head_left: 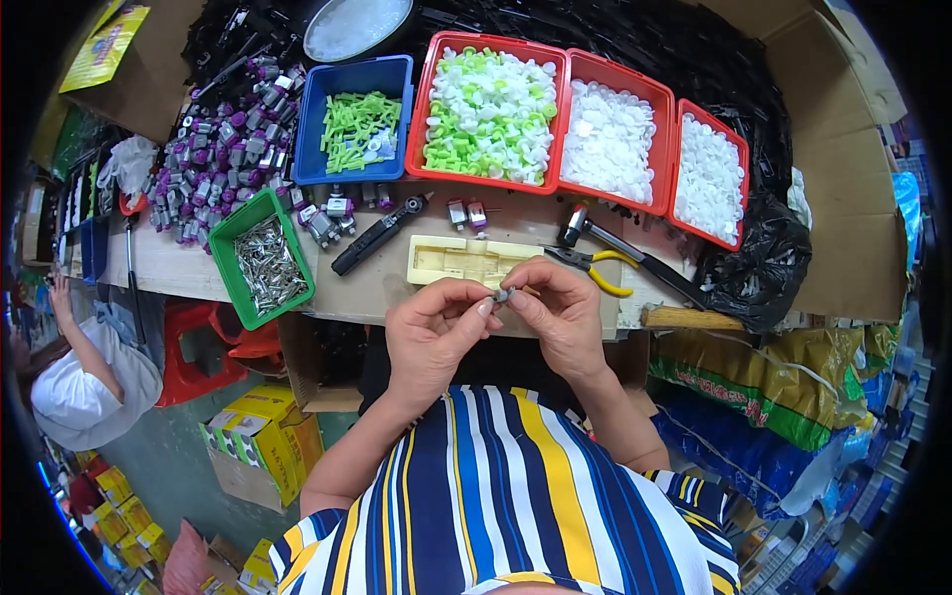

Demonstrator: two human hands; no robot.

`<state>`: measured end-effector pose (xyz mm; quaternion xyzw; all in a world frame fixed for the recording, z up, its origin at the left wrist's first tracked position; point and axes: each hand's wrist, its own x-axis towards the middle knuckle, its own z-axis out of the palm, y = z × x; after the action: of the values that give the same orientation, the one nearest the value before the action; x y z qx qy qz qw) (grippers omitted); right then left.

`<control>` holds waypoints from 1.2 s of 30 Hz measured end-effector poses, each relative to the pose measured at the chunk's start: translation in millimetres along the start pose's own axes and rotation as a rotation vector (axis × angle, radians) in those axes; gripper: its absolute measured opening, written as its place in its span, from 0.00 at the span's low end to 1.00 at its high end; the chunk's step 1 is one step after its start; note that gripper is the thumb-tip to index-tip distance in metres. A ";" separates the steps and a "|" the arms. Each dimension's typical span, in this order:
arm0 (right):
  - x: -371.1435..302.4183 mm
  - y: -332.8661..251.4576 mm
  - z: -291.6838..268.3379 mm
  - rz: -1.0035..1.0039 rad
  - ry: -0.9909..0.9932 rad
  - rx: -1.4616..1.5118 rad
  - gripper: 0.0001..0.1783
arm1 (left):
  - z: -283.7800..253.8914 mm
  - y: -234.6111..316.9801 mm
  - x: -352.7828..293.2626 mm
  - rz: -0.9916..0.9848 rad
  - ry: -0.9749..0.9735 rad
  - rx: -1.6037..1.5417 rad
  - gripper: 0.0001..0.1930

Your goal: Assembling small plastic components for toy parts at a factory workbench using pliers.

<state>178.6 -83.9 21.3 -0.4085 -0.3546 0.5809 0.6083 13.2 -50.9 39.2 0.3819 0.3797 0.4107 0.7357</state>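
Note:
Close to the bench's front edge, my left hand (428,332) and my right hand (567,319) meet in a pinch. Between their fingertips is a small grey part (502,296), mostly covered, so its kind is unclear. Just behind the fingers lies a cream plastic fixture (432,260) with recesses. Yellow-handled pliers (609,276) rest right of it, and a hammer (635,256) lies beyond them. Left of the fixture is a black pen-shaped power screwdriver (377,236). Two small motors (466,214) sit behind the fixture.
A green bin (305,288) holds metal parts. Behind stand a blue bin (353,177) of green pieces and red bins (486,180) of white and green caps. Motors with purple ends (223,149) pile up at left. Another person (89,382) is at far left.

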 end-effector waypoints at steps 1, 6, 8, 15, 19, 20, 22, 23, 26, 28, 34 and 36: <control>0.6 -0.6 1.2 -0.011 0.006 -0.018 0.09 | 2.3 3.3 -0.5 0.075 0.013 0.121 0.06; 0.2 -2.5 3.0 -0.041 0.030 -0.053 0.08 | -1.9 1.1 1.3 0.372 -0.007 0.502 0.06; 0.4 -8.0 5.0 -0.076 0.001 -0.195 0.07 | -1.3 1.8 1.7 0.521 0.008 0.710 0.07; -0.8 -5.6 0.6 -0.160 -0.015 -0.265 0.07 | -2.5 -0.4 3.4 0.502 0.008 0.647 0.09; -1.3 -9.6 -1.9 -0.062 -0.107 -0.038 0.07 | -10.4 5.0 8.3 0.062 -0.104 0.044 0.07; -1.2 -10.5 -2.2 -0.014 -0.138 0.034 0.07 | -12.6 6.7 9.6 -0.056 -0.174 -0.097 0.07; -0.9 -7.2 -5.2 -0.040 -0.152 0.036 0.07 | -13.5 9.4 10.9 -0.148 -0.183 -0.150 0.06; -0.9 -6.3 -6.2 -0.066 -0.168 0.038 0.07 | -13.4 10.4 10.9 -0.240 -0.192 -0.203 0.05; -1.5 -8.4 -6.6 -0.064 -0.155 0.005 0.07 | -10.6 11.2 9.7 -0.222 -0.180 -0.195 0.06; -1.1 -5.6 -7.7 -0.072 -0.142 0.012 0.07 | -6.3 10.2 7.6 -0.117 -0.153 -0.071 0.06; -3.3 -6.6 2.6 -0.059 -0.071 0.055 0.06 | 0.2 8.7 1.5 0.297 -0.053 0.374 0.05; -3.4 -5.6 2.6 -0.100 -0.104 0.068 0.06 | -0.2 8.0 0.6 0.375 -0.038 0.474 0.05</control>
<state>178.3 -87.0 27.6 -0.3387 -0.3855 0.5820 0.6308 10.8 -47.3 45.9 0.6141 0.3742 0.4321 0.5442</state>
